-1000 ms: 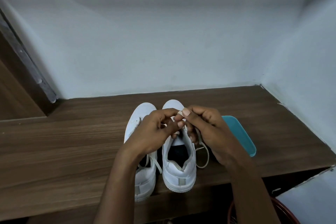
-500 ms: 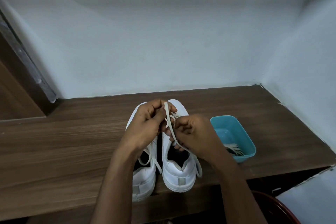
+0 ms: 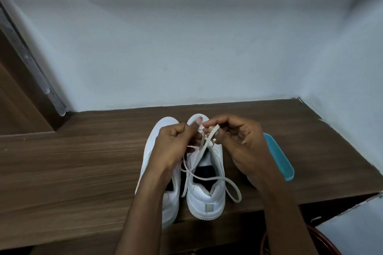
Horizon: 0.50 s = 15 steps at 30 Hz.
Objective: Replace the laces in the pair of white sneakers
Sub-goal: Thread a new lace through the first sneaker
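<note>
Above the front of the right sneaker (image 3: 207, 198), which stands beside the left sneaker (image 3: 163, 130) on the wooden table (image 3: 83, 161), the left hand (image 3: 174, 145) and right hand (image 3: 242, 145) both pinch its white lace (image 3: 202, 149).

Left hand (image 3: 173, 147), right hand (image 3: 240, 145): fingers curled.

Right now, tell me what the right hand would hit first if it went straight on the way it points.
The right hand, pinching the lace, points left. Its first contact would probably be the left hand, whose thumb lies just ahead, though the depth between them is unclear.
</note>
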Each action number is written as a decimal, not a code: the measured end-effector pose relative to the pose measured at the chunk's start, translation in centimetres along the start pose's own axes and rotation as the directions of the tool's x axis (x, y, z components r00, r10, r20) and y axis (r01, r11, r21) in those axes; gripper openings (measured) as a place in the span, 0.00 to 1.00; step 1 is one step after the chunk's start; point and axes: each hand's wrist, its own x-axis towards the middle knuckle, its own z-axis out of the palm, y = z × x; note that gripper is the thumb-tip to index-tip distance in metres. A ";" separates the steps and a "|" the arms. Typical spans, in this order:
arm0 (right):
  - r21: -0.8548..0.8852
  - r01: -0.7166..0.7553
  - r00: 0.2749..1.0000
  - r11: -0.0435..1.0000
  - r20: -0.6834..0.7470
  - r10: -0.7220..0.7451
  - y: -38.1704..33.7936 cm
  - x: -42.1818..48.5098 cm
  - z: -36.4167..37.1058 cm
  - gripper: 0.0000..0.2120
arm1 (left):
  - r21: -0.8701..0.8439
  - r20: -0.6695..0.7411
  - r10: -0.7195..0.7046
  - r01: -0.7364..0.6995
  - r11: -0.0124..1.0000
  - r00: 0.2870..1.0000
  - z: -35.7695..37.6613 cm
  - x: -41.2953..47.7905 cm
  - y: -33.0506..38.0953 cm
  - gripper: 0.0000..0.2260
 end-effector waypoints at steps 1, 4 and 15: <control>0.029 -0.003 1.000 1.000 -0.014 0.003 0.0 0.0 0.0 0.07 | 0.027 0.027 0.039 -0.039 0.999 0.999 0.0 0.0 -0.3 0.14; 0.022 -0.019 0.997 1.000 -0.078 0.020 0.6 0.1 0.2 0.08 | 0.085 0.137 0.094 -0.107 0.991 0.986 -0.6 0.1 -0.9 0.03; 0.052 -0.148 0.978 0.988 -0.140 0.154 3.0 0.0 1.0 0.10 | 0.212 0.200 0.093 -0.135 0.968 0.975 -1.1 0.5 -1.2 0.12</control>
